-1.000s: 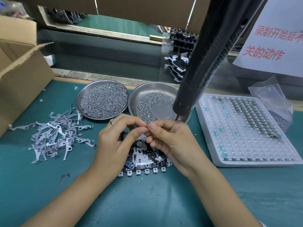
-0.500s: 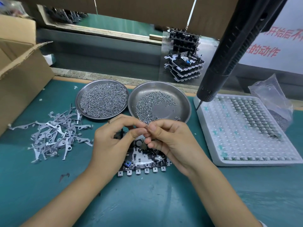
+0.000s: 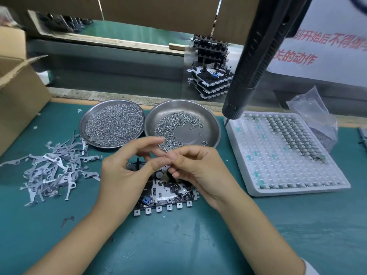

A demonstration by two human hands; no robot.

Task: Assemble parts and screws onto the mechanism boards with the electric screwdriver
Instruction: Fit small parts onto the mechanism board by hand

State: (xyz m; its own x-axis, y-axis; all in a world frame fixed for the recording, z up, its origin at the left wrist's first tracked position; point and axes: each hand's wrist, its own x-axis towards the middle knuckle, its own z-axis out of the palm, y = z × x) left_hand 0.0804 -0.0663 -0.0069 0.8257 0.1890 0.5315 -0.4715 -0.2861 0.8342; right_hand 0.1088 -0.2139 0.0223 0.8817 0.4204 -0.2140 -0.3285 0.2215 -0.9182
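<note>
Board (image 3: 164, 197) flat on green mat, under both hands; left hand (image 3: 127, 175) now opened out, forefinger lifted from earlier thumb pinch, right hand (image 3: 196, 169) curled over board with small part seemingly pinched at fingertips, not clear. Screwdriver (image 3: 256, 56) swung clear to right, hanging unheld, tip above white tray (image 3: 297, 191), so probably part-fitting before screwing. Left dish (image 3: 114, 124) heaped with screws; right dish (image 3: 208, 124) part full; tray holding rows of small parts.
</note>
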